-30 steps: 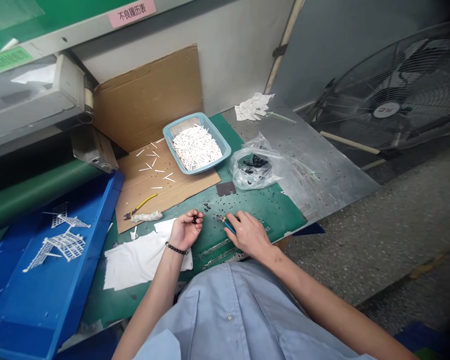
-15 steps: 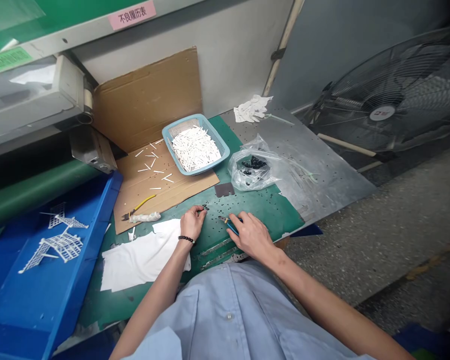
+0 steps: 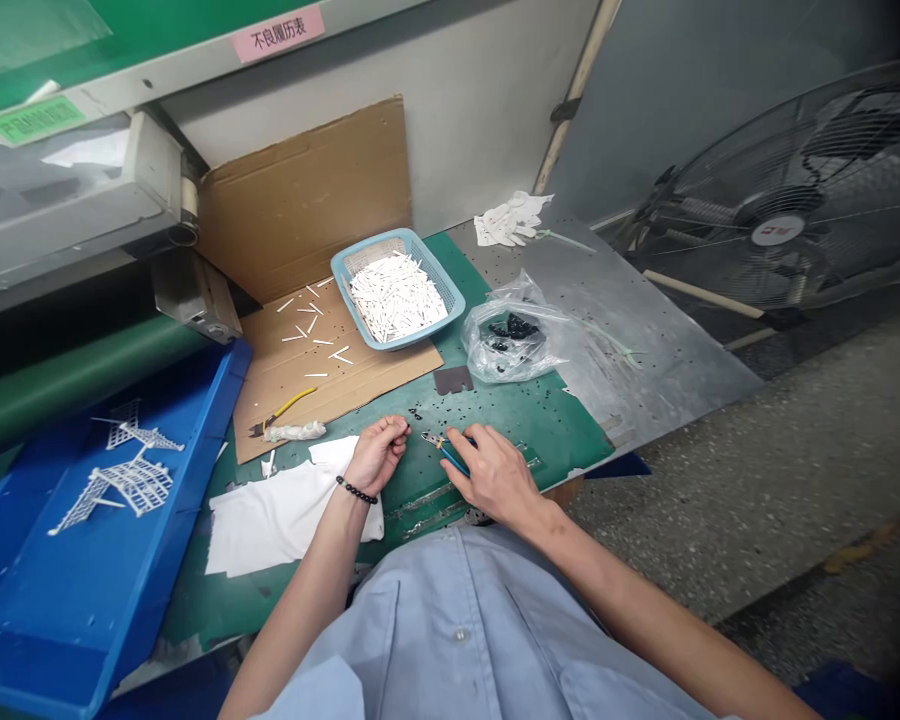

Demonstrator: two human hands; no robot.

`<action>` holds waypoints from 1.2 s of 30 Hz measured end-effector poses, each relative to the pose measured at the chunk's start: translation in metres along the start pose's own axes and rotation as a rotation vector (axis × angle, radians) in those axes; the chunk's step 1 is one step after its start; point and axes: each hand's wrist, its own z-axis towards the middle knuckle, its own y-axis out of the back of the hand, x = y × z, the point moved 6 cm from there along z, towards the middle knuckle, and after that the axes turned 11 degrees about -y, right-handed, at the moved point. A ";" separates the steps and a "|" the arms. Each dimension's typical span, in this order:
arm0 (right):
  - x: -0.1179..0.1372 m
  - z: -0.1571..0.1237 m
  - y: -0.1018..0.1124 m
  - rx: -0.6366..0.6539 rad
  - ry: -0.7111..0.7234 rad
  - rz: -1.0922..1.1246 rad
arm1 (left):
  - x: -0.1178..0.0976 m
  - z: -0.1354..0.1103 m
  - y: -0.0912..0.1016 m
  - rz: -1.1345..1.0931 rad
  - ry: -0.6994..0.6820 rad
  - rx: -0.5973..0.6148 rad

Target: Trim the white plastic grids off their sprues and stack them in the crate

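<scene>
My left hand [image 3: 377, 455] is closed in a pinch over the green mat [image 3: 427, 470], with a tiny black piece [image 3: 407, 425] showing at its fingertips. Wrapped round blue-handled cutting pliers [image 3: 450, 455] is my right hand [image 3: 499, 475]; the jaws point left, a short gap from my left fingers. Small black bits [image 3: 415, 412] lie scattered on the mat just beyond both hands. A clear plastic bag [image 3: 514, 340] holding black pieces sits past my right hand. Beside my left wrist lies a white cloth [image 3: 277, 520].
A blue basket [image 3: 454, 305] full of white sticks stands on cardboard [image 3: 270, 375], with loose sticks and yellow-handled pliers [image 3: 292, 402] nearby. At left, a blue bin [image 3: 112, 600] holds white plastic lattices [image 3: 135, 480]. White gloves [image 3: 511, 218] lie at the back; a large fan [image 3: 780, 230] stands right.
My left hand has drawn back slightly and turned, its fingers more to view. My right hand has shifted a little left and down with the pliers. The camera view has moved slightly.
</scene>
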 end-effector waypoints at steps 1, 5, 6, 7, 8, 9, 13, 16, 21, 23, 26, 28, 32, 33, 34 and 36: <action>0.002 0.000 0.000 -0.002 0.005 0.007 | 0.002 -0.002 0.001 -0.001 0.015 0.008; 0.007 0.002 0.000 0.001 0.027 0.009 | 0.007 -0.008 0.002 0.008 0.056 0.028; 0.008 0.003 0.000 0.003 0.031 0.005 | 0.007 -0.009 0.002 0.014 0.059 0.034; 0.008 0.003 0.000 0.005 0.032 0.001 | 0.006 -0.010 0.001 0.021 0.061 0.041; 0.009 0.004 0.000 0.009 0.034 -0.004 | 0.005 -0.011 0.000 0.028 0.062 0.049; 0.010 0.004 0.000 0.013 0.034 -0.009 | 0.005 -0.012 0.000 0.035 0.064 0.057; 0.011 0.004 0.002 0.032 0.039 -0.028 | 0.004 -0.012 -0.001 0.060 0.068 0.067; 0.012 0.003 0.003 0.053 0.038 -0.050 | 0.004 -0.013 0.001 0.088 0.070 0.057; 0.011 0.003 0.000 0.117 0.011 -0.109 | 0.005 -0.013 0.001 0.199 0.046 0.028; 0.010 0.002 -0.004 0.155 -0.004 -0.116 | 0.007 -0.013 0.000 0.244 0.036 0.019; 0.007 0.000 -0.009 0.186 -0.014 -0.095 | 0.013 -0.013 -0.001 0.246 0.037 0.026; 0.004 -0.003 -0.012 0.173 -0.017 -0.070 | 0.016 -0.011 0.000 0.192 0.044 0.027; -0.006 -0.007 -0.018 0.114 -0.041 -0.082 | 0.017 -0.006 0.008 -0.011 0.079 0.003; -0.009 -0.007 -0.020 0.117 -0.051 -0.111 | 0.016 -0.004 0.010 -0.052 0.092 -0.009; -0.011 -0.008 -0.022 0.128 -0.059 -0.142 | 0.015 -0.001 0.012 -0.069 0.099 -0.023; -0.015 -0.008 -0.025 0.156 -0.064 -0.189 | 0.011 0.006 0.015 0.001 0.080 -0.058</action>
